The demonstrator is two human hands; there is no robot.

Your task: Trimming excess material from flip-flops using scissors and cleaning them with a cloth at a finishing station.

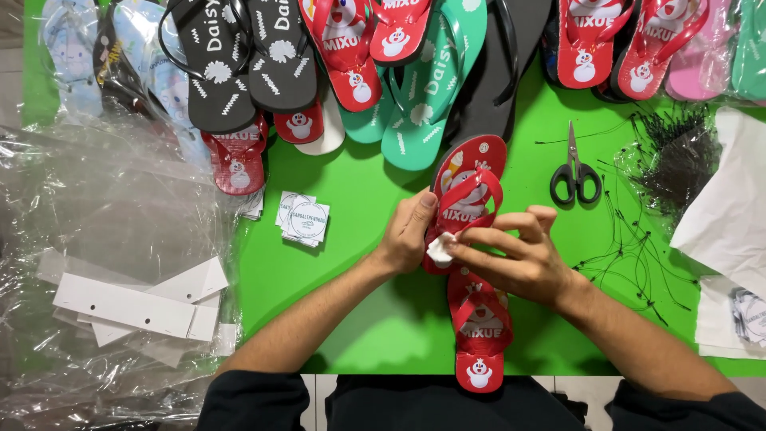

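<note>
You see a bright green tabletop point(359, 319) | pale tiled floor point(315, 383) at its near edge | even overhead light, soft shadows | walls outside your view

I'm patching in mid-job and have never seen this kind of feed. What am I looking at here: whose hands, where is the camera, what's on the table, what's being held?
There is one picture, from a camera on the person's head looking down at a green table. No machine: both bare hands are the person's own. The left hand grips a red flip-flop by its side, while the right hand pinches a small white tag against it. A second red flip-flop lies below it. Along the far edge lie more flip-flops. Also there: scissors, black string ties, a stack of round-printed tags, white card strips and clear plastic bags.
</note>
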